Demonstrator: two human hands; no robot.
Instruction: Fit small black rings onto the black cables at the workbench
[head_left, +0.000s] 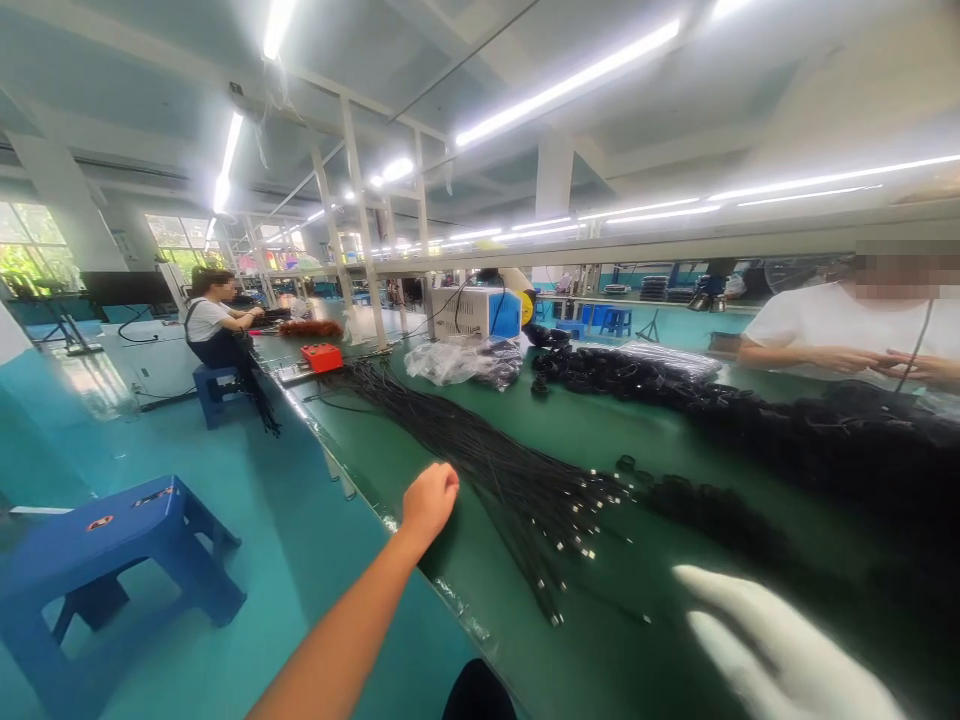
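My bare left hand (430,505) is above the near edge of the green table, fingers curled into a closed shape; whatever is inside, if anything, is hidden. Just beyond it lies a long bundle of black cables (480,440), their metal-tipped ends fanned out toward the right. My right hand (780,635), in a white glove and blurred, is low at the right, its fingers stretched and apart with nothing visible between them. Between that hand and the far side is a dark pile of coiled black cables (720,510).
A larger heap of black coils (637,380) runs along the far side, where a person in white (825,330) sits. Clear plastic bags (465,362), a red box (322,357) and a white-blue machine (476,312) stand farther back. Blue stool (135,540) at left; another seated person (214,320) beyond.
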